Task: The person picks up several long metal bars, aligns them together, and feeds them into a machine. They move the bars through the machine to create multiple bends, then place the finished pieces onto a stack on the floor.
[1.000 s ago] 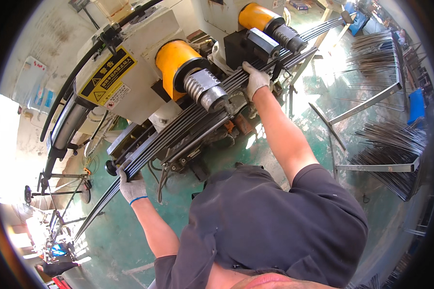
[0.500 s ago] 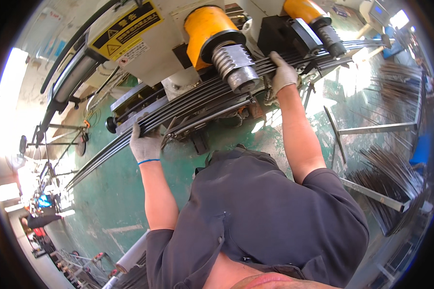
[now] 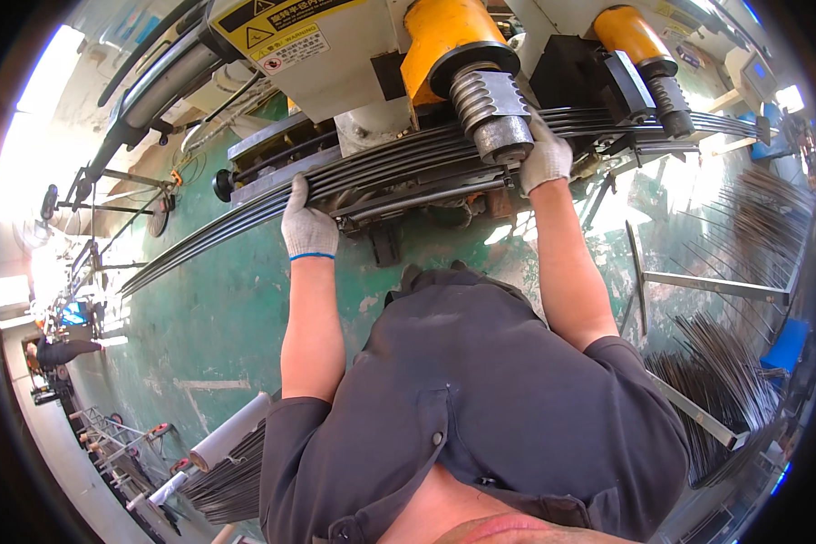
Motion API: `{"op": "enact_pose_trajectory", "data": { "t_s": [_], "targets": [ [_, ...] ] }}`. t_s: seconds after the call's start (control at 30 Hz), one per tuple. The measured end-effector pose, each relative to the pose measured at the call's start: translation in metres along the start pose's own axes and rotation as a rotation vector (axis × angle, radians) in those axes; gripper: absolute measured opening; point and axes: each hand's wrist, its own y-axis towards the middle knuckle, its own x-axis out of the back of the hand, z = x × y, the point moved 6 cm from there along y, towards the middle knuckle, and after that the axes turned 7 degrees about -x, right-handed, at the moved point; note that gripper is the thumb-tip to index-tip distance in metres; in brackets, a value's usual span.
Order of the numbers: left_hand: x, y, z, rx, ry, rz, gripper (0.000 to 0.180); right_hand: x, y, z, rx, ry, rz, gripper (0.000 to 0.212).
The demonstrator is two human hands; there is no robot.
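The rods (image 3: 399, 161), a dark bundle, run across the front of the machine (image 3: 335, 72), from low on the left up to the right. The left hand (image 3: 309, 222), gloved, grips them near the machine's left part, thumb laid over the top and fingers hidden below. The right hand (image 3: 546, 161), also gloved, grips them close beside the end of the near spindle (image 3: 491, 104); its fingers are mostly hidden too, and there is little room between glove and metal.

The rods pass behind that spindle in this view; whether they touch it cannot be told. Past the left hand, their left ends jut well beyond the machine's edge, over the green floor (image 3: 199, 317). Their right stretch passes below the black block (image 3: 576, 77) and the far spindle (image 3: 669, 100).

Floor stretches between the machine's front edge and the person's body, widening to the left. On the right, the rack (image 3: 716, 286) pokes a bar inward, well apart from the right hand.
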Motion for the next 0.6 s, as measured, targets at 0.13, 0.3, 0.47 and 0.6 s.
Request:
{"op": "enact_pose_trajectory", "data": {
  "t_s": [0.13,0.3,0.47,0.6],
  "targets": [
    [0.003,-0.004,-0.001,0.049,0.011,-0.004,0.038,0.027,0.019,0.015,-0.046,0.029,-0.215,0.039],
    [0.026,-0.021,-0.025,0.008,-0.113,-0.02,0.041,0.065,0.05,0.029,0.14,0.001,-0.364,0.053],
    [0.079,-0.036,-0.071,-0.062,-0.028,0.034,0.059,0.047,0.005,0.011,-0.035,-0.033,-0.372,0.071],
    [0.103,-0.027,-0.124,-0.149,-0.098,-0.048,0.062,0.056,0.0,-0.019,0.03,0.145,-0.303,0.072]
  ]
}}
